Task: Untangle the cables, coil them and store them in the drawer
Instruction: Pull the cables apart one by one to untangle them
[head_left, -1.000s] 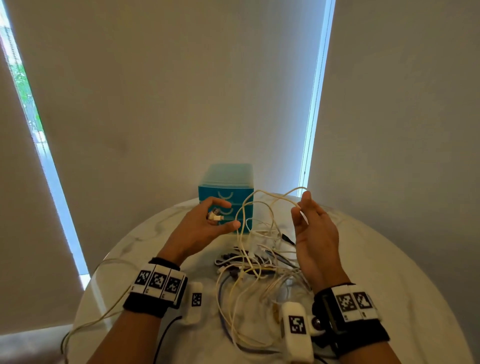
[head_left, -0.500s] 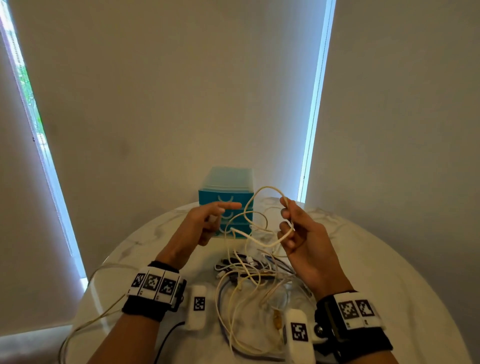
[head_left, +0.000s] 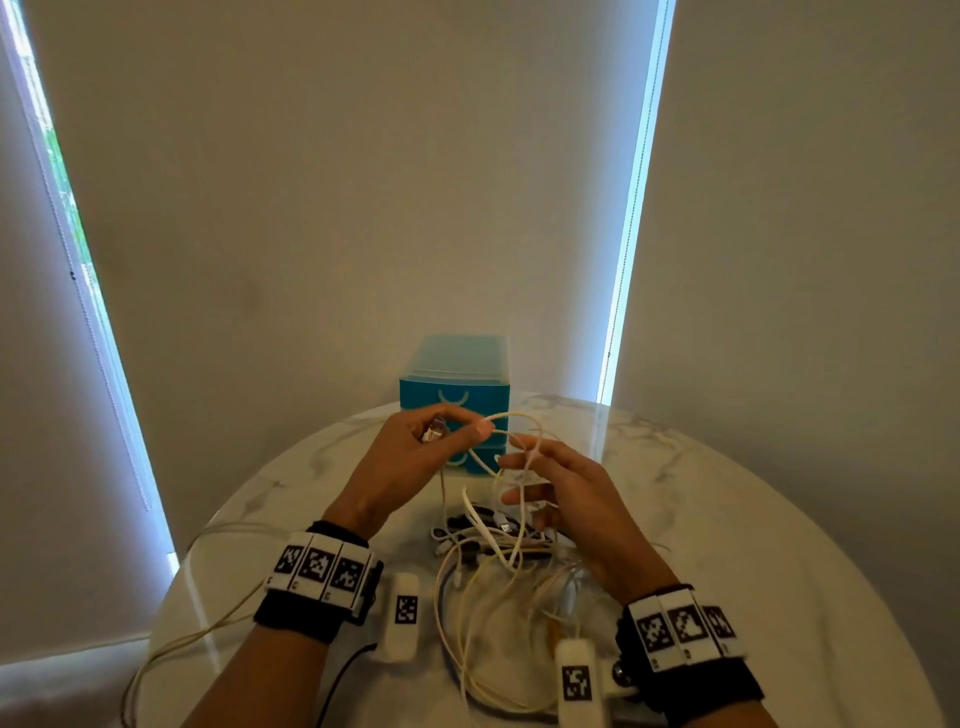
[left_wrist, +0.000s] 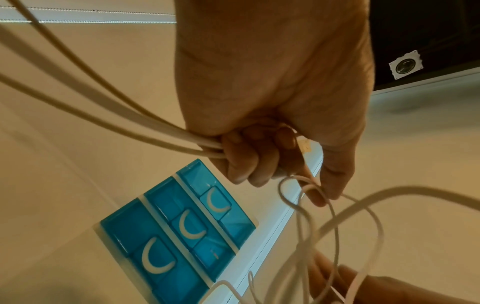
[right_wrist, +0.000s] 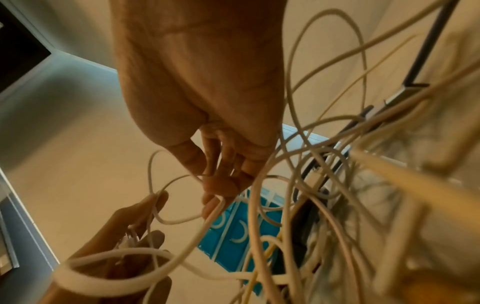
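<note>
A tangle of white, cream and dark cables (head_left: 493, 551) lies on the round marble table (head_left: 737, 525) in front of a blue three-drawer box (head_left: 454, 387) whose drawers are closed. My left hand (head_left: 467, 428) is raised before the box; thumb and forefinger pinch a thin white cable loop (head_left: 514, 418), and the other fingers curl round its strands and a plug (head_left: 434, 434). In the left wrist view the left hand (left_wrist: 320, 195) grips the strands (left_wrist: 155, 131). My right hand (head_left: 519, 478) hovers just right, fingers spread, the loop draped over them; the right wrist view shows the fingers (right_wrist: 221, 185) loosely extended.
A long cream cable (head_left: 208, 618) runs off the table's left edge. Window blinds and walls stand behind the box. Bare tabletop shows to the right (head_left: 779, 597) and far left. The box (right_wrist: 233, 228) sits close behind both hands.
My left hand has gone from a pointing finger to pinching the loop. My right hand has let go its pinch, dropped lower and spread its fingers.
</note>
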